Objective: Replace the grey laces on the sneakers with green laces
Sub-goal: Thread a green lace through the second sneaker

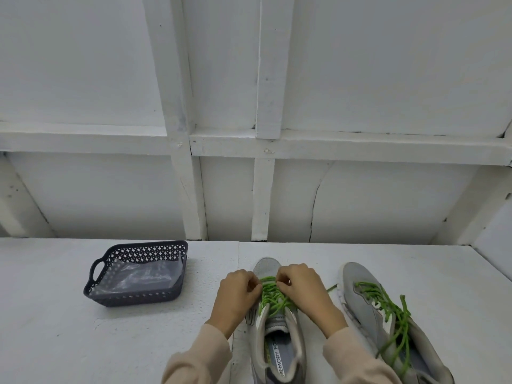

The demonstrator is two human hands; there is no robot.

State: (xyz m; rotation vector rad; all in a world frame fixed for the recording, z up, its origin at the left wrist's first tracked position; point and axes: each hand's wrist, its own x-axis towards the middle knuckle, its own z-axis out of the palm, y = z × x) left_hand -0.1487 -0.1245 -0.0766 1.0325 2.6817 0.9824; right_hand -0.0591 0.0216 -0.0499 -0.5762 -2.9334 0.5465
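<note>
You are working on a white table with a rough, slightly pitted top, and it butts against a white-painted wall crossed by upright and level battens; one lower panel to the right of centre has a thin dark crack. On the far left of the table stands a dark grey basket with perforated sides and a handle cut-out, and a crumpled clear plastic bag lies inside it. Right in front of you, toe pointing away, is the middle sneaker, grey with a printed insole showing at its near opening. Your left hand and right hand sit either side of its upper, knuckles up, both with fingers curled in and pinching the green lace near the far eyelets, close to the toe. The fingertips are tucked under, so exactly which strand each one has hold of is hard to tell. That lace criss-crosses down the tongue between your hands. Pale sleeves cover both forearms. Just beside your right hand lies the right sneaker, also toe away, with a second green lace threaded loosely through it and its loose lengths trailing across the near opening.
</note>
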